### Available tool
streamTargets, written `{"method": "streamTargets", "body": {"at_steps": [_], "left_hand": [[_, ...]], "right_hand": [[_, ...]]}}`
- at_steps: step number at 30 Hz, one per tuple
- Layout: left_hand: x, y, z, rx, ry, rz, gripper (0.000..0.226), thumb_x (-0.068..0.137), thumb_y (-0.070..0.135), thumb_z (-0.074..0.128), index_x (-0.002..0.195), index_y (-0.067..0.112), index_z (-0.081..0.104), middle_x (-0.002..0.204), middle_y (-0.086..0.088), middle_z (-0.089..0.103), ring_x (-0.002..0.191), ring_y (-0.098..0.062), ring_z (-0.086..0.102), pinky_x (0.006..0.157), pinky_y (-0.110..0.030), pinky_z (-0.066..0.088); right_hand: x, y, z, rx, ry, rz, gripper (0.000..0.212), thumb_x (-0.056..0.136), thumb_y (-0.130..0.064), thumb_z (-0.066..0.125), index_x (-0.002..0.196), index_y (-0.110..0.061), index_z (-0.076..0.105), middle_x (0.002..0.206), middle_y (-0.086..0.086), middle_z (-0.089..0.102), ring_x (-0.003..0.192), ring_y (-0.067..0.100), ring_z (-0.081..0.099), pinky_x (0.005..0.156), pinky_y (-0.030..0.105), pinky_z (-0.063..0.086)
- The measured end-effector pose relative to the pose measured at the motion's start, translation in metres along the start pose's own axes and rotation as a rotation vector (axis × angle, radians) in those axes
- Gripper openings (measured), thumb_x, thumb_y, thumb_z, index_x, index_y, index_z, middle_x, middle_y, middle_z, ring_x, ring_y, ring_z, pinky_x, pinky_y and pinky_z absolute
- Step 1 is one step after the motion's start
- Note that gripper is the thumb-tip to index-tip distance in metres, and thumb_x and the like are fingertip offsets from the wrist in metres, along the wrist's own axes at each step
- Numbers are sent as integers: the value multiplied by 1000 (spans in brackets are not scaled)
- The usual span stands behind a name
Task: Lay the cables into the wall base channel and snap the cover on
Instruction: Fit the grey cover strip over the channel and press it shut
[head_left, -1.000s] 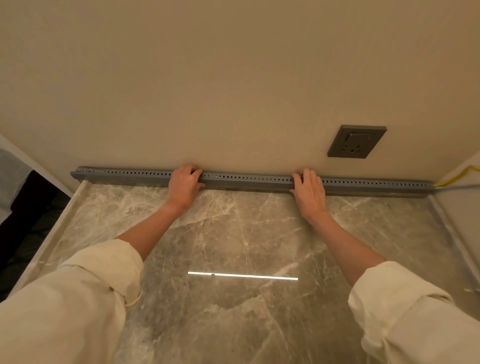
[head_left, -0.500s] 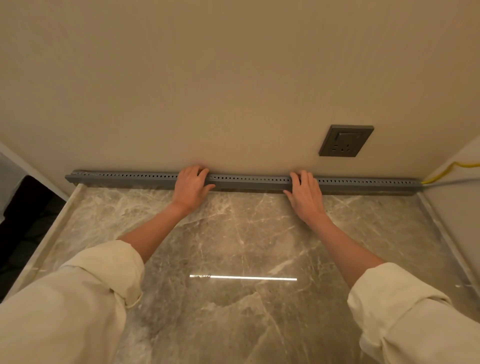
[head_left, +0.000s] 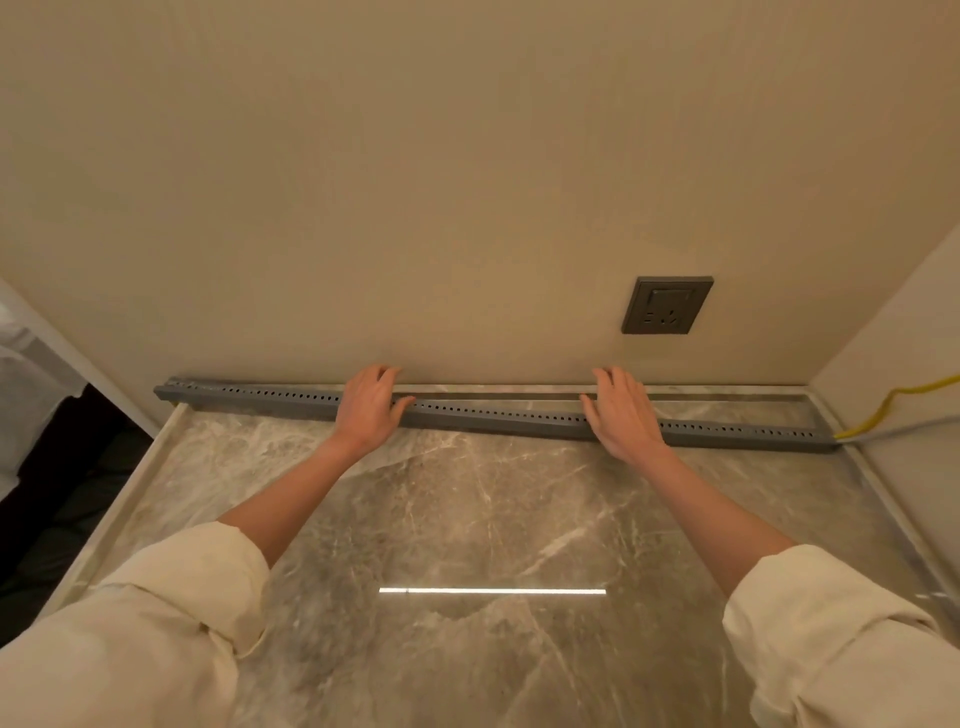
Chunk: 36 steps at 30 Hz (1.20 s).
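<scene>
Pressing flat, both hands, left (head_left: 368, 410) and right (head_left: 621, 415), lie open-palmed on the channel (head_left: 493, 413), gripping nothing. It sits skewed on the floor (head_left: 467, 519), right end off the wall (head_left: 467, 182). Push evenly back, minding the yellow cable (head_left: 883, 410).

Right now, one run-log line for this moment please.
left hand: flat on channel | right hand: flat on channel | channel: right end off wall | yellow cable: outside, right

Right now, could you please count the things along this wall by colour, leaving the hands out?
Grey: 2, the long perforated grey plastic channel strip and the square dark grey wall socket
Yellow: 1, the thin yellow cable
Total: 3
</scene>
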<state>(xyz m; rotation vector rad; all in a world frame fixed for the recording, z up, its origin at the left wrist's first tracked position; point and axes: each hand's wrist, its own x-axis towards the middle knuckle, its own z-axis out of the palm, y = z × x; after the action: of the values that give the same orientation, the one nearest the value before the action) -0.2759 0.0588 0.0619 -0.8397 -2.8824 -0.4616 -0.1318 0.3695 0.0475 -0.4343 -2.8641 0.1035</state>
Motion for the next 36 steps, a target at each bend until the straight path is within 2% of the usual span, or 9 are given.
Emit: {"method": "streamTargets", "body": {"at_steps": [4, 8, 13, 16, 21, 24, 27, 30, 36], "left_hand": [[-9, -2, -2, 46, -103, 27, 52, 88, 33, 62, 130, 6, 49, 119, -16, 60, 108, -33, 55, 93, -43, 45], [-8, 11, 2, 67, -216, 90, 54, 86, 35, 64, 130, 9, 48, 123, -13, 59, 113, -30, 53, 96, -41, 44], [9, 68, 19, 25, -245, 223, 55, 86, 34, 64, 132, 9, 46, 128, -15, 57, 117, -31, 52, 100, -42, 42], [21, 112, 35, 10, -268, 322, 58, 86, 34, 64, 134, 9, 44, 130, -15, 55, 119, -32, 51, 100, -41, 41], [36, 179, 70, 9, -327, 467, 68, 84, 37, 65, 139, 12, 35, 135, -15, 50, 122, -32, 47, 102, -43, 41], [45, 213, 92, 46, -396, 507, 72, 84, 41, 64, 141, 12, 32, 137, -15, 47, 123, -32, 46, 103, -44, 41], [48, 231, 108, 25, -415, 514, 62, 85, 40, 62, 135, 12, 38, 130, -15, 51, 117, -31, 48, 98, -44, 44], [50, 240, 119, -26, -381, 511, 46, 87, 37, 61, 121, 9, 49, 118, -14, 54, 108, -30, 50, 90, -43, 46], [53, 241, 120, -84, -316, 470, 28, 86, 25, 62, 99, 6, 46, 106, -16, 56, 96, -32, 51, 80, -42, 44]], "right_hand": [[-11, 6, 0, 1, -93, -27, 41, 96, -34, 43, 126, -6, 46, 123, 14, 52, 111, 29, 51, 96, 40, 44], [-23, 14, -1, -9, -174, -5, 39, 95, -34, 46, 124, -8, 46, 123, 12, 52, 112, 28, 52, 97, 38, 45], [-40, 48, -14, -40, -118, 109, 34, 95, -26, 48, 123, -7, 47, 120, 12, 53, 107, 27, 54, 95, 39, 47], [-57, 92, -26, -10, 21, 342, 30, 92, -15, 50, 118, 0, 50, 118, 18, 55, 108, 31, 54, 95, 42, 47], [-90, 174, -34, 282, 159, 966, 35, 92, -8, 49, 117, 16, 50, 123, 34, 53, 117, 44, 50, 97, 46, 42], [-96, 212, -32, 416, 189, 1163, 36, 94, -5, 44, 117, 21, 51, 124, 40, 52, 118, 47, 50, 100, 47, 38], [-88, 224, -29, 510, 268, 1194, 35, 95, -6, 42, 109, 21, 57, 116, 41, 56, 110, 49, 55, 92, 47, 43], [-75, 227, -23, 593, 348, 1175, 30, 93, -11, 50, 102, 13, 65, 108, 35, 64, 101, 44, 61, 83, 43, 47], [-56, 239, -17, 675, 348, 1155, 36, 93, -23, 54, 100, 8, 68, 101, 30, 69, 95, 39, 66, 85, 43, 53]]}}
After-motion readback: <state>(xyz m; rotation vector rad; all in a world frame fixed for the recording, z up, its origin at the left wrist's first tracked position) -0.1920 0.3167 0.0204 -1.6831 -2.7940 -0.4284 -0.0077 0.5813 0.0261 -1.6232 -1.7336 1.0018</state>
